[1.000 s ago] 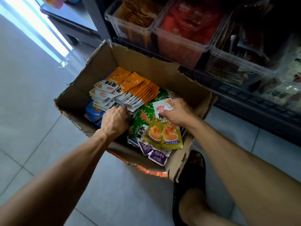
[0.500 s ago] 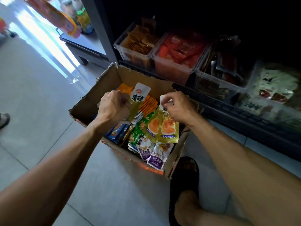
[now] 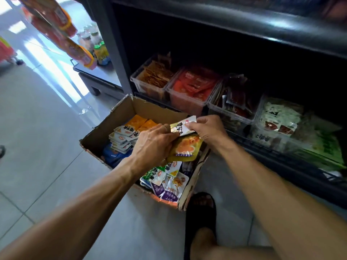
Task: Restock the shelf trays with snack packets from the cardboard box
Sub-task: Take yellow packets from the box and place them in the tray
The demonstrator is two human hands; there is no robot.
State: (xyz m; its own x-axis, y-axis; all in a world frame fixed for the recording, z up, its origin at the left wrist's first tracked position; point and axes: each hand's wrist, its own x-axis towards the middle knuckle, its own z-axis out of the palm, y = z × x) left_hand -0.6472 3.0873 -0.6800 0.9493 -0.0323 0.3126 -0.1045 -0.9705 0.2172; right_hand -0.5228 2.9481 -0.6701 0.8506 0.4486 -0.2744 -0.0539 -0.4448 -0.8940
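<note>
An open cardboard box [image 3: 105,126] stands on the floor in front of a dark shelf. It holds several snack packets: orange-and-white ones [image 3: 129,128], blue ones at the left, green and purple ones [image 3: 161,182] near me. Above the box both hands meet on a bunch of yellow-green packets [image 3: 185,147]. My left hand [image 3: 152,143] grips the bunch from the left. My right hand [image 3: 206,128] pinches its white top edge. Clear shelf trays stand behind: a brown-packet tray [image 3: 150,81], a red-packet tray [image 3: 189,91], a dark-packet tray [image 3: 231,102].
More pale and green packets [image 3: 281,119] fill the shelf at the right. The upper shelf board [image 3: 244,21] overhangs the trays. My sandalled foot [image 3: 201,209] stands just right of the box. Bottles [image 3: 99,49] on a low stand and hanging packets at the left.
Both hands lifted packets out of the box and came together. The left hand's packet has joined the right hand's bunch. The view tilted up, showing more of the shelf.
</note>
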